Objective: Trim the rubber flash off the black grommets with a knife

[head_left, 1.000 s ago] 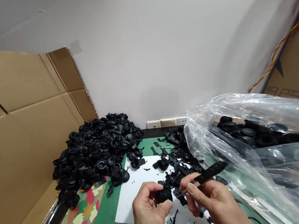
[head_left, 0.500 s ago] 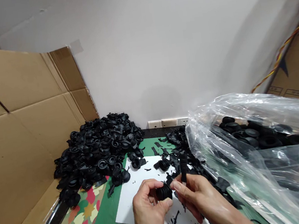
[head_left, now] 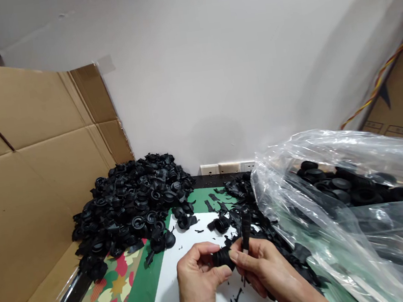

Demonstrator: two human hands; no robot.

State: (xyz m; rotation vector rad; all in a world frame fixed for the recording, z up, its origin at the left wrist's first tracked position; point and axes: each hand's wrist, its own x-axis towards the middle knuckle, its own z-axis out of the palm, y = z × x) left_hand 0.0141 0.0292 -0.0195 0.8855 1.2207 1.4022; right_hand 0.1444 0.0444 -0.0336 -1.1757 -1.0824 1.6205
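Note:
Between thumb and fingers, my left hand [head_left: 196, 279] pinches a black ribbed rubber bellows piece [head_left: 222, 258] above a white sheet [head_left: 180, 267]. My right hand [head_left: 270, 266] is closed around a slim tool [head_left: 246, 229] with a black handle and a thin metal end pointing down; its exact kind is unclear. The right thumb and fingertip press at the right end of the rubber piece. Another ribbed rubber piece [head_left: 221, 224] lies just beyond on the sheet, with black scraps scattered about.
At the left, a large heap of black rubber pieces [head_left: 130, 205] rests against a cardboard box [head_left: 34, 118]. Black trimmings [head_left: 244, 190] are piled behind my right hand. A clear plastic bag [head_left: 308, 147] of black rubber parts [head_left: 339, 183] stands right. Wall sockets [head_left: 229, 167] sit behind.
My right hand has moved slightly left, its thumb now touching the rubber piece. The rubber piece has turned a little in my left hand.

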